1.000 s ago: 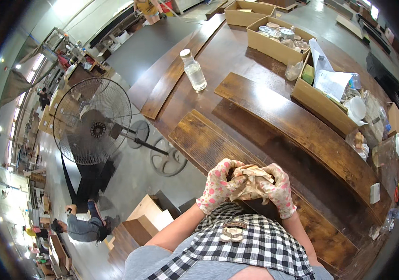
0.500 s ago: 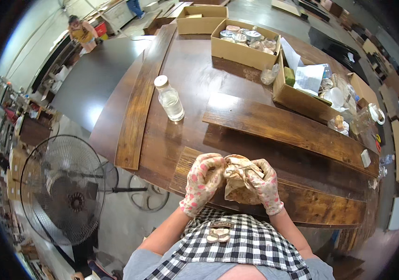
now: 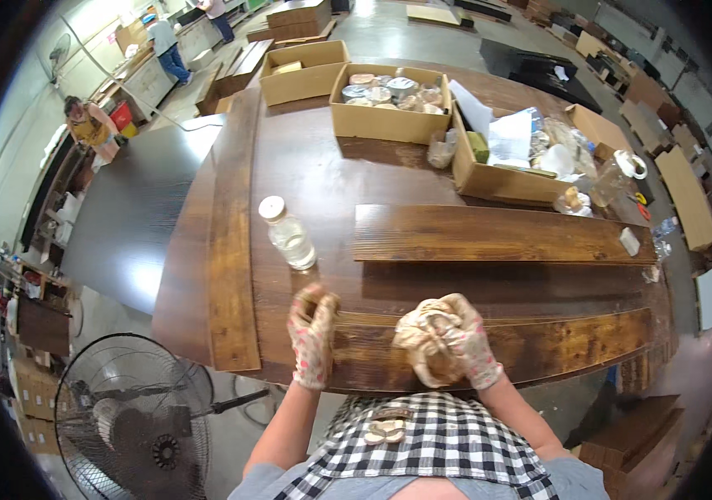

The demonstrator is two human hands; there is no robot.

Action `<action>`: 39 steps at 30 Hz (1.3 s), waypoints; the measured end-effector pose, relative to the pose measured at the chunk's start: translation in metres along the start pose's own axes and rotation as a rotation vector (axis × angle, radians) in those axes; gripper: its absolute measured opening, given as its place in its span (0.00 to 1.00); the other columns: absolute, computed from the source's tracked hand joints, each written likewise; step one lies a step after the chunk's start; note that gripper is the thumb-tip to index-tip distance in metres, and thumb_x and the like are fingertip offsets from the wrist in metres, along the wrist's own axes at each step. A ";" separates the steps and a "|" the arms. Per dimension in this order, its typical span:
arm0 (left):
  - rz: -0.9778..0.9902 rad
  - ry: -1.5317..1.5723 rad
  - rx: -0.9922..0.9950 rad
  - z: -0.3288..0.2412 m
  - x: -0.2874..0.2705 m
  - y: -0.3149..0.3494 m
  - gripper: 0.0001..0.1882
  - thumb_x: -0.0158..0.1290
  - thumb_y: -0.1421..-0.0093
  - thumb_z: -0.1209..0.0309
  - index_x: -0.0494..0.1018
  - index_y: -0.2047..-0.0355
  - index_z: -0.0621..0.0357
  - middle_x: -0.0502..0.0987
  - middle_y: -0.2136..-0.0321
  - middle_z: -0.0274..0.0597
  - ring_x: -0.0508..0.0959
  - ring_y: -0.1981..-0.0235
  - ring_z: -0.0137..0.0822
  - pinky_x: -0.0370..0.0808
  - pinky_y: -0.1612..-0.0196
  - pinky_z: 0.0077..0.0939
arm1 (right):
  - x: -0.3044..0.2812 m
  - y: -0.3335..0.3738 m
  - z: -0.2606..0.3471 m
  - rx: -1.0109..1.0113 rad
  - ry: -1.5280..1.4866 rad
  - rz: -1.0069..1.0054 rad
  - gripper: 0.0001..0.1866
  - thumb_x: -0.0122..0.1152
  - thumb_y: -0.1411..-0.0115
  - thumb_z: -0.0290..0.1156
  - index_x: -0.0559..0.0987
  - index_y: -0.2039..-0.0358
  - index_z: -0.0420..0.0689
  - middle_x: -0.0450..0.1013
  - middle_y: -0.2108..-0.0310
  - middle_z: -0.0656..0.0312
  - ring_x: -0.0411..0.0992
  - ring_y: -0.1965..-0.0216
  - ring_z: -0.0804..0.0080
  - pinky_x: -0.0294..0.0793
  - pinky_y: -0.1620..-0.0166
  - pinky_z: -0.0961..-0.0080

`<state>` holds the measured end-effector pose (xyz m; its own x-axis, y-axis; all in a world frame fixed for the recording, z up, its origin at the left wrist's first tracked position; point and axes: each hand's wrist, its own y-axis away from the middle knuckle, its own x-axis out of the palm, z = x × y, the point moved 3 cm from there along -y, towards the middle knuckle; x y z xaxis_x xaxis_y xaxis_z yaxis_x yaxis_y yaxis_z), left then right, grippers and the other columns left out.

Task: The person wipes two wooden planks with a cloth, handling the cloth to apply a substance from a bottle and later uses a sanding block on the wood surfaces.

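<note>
My right hand (image 3: 470,346), in a pale glove with pink spots, grips a crumpled, stained cloth (image 3: 424,337) above the nearest brown board (image 3: 552,344). Away to the left, my left hand (image 3: 312,340), gloved alike, is empty, its fingers curved and apart from the thumb, slightly blurred. Just beyond it stands a clear glass bottle (image 3: 293,242) with a white lid and clear liquid inside. A second wood-grain board (image 3: 489,235) lies farther back, and a third long board (image 3: 233,275) runs along the left side.
On the dark table (image 3: 302,167), cardboard boxes (image 3: 389,123) hold tins, papers and plastic bags. A small white block (image 3: 629,242) rests on the far board's right end. A black fan (image 3: 135,417) stands at the lower left. Other people (image 3: 89,129) are in the back left.
My left hand has let go of the cloth and moved left toward the bottle. The cloth stays in my right hand. The whole view has shifted, showing more of the room's far side.
</note>
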<state>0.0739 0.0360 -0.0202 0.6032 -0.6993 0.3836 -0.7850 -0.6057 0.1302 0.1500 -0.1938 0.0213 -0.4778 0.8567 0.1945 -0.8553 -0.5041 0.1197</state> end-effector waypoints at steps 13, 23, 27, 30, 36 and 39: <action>0.060 -0.597 0.402 0.013 -0.061 -0.163 0.38 0.70 0.57 0.67 0.64 0.48 0.63 0.74 0.57 0.42 0.76 0.57 0.36 0.75 0.54 0.28 | -0.022 0.042 -0.022 0.008 -0.361 -0.099 0.18 0.55 0.36 0.35 0.70 0.50 0.38 0.72 0.55 0.61 0.71 0.54 0.76 0.73 0.51 0.80; 0.425 -0.721 0.556 -0.058 0.058 -0.061 0.33 0.69 0.58 0.66 0.66 0.54 0.64 0.77 0.62 0.44 0.78 0.61 0.35 0.77 0.57 0.28 | -0.080 0.054 0.065 -0.334 -0.168 -0.359 0.14 0.62 0.42 0.27 0.74 0.56 0.39 0.75 0.60 0.55 0.75 0.62 0.73 0.78 0.58 0.75; 0.602 -0.772 0.579 -0.058 0.115 -0.012 0.35 0.67 0.59 0.65 0.66 0.51 0.63 0.78 0.63 0.43 0.79 0.60 0.36 0.76 0.55 0.28 | -0.064 0.038 0.134 -0.786 0.411 -0.386 0.15 0.62 0.42 0.28 0.76 0.55 0.36 0.75 0.65 0.57 0.75 0.68 0.76 0.78 0.69 0.83; 0.693 -0.999 0.551 -0.047 0.134 0.008 0.35 0.67 0.60 0.67 0.67 0.51 0.61 0.78 0.62 0.46 0.79 0.59 0.40 0.76 0.55 0.29 | -0.060 0.035 0.149 -0.906 0.687 -0.407 0.16 0.63 0.45 0.26 0.76 0.57 0.34 0.75 0.67 0.51 0.76 0.68 0.65 0.77 0.67 0.74; 0.777 -1.142 0.427 -0.038 0.174 0.043 0.31 0.67 0.59 0.69 0.70 0.52 0.58 0.78 0.61 0.45 0.79 0.58 0.41 0.74 0.54 0.32 | -0.097 0.056 0.107 -0.682 0.632 -0.393 0.12 0.59 0.45 0.25 0.76 0.59 0.37 0.74 0.64 0.49 0.74 0.62 0.53 0.74 0.59 0.64; 0.919 -1.527 0.632 -0.046 0.187 0.049 0.32 0.67 0.61 0.69 0.70 0.53 0.55 0.76 0.60 0.45 0.76 0.58 0.49 0.74 0.55 0.37 | -0.105 0.067 0.080 -0.619 0.546 -0.380 0.13 0.56 0.44 0.24 0.75 0.58 0.36 0.74 0.60 0.48 0.74 0.59 0.53 0.74 0.55 0.65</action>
<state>0.1415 -0.1069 0.1000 -0.0462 -0.3187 -0.9467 -0.9463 0.3176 -0.0608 0.1587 -0.3266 0.0870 -0.0351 0.9653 -0.2586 -0.8541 -0.1633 -0.4938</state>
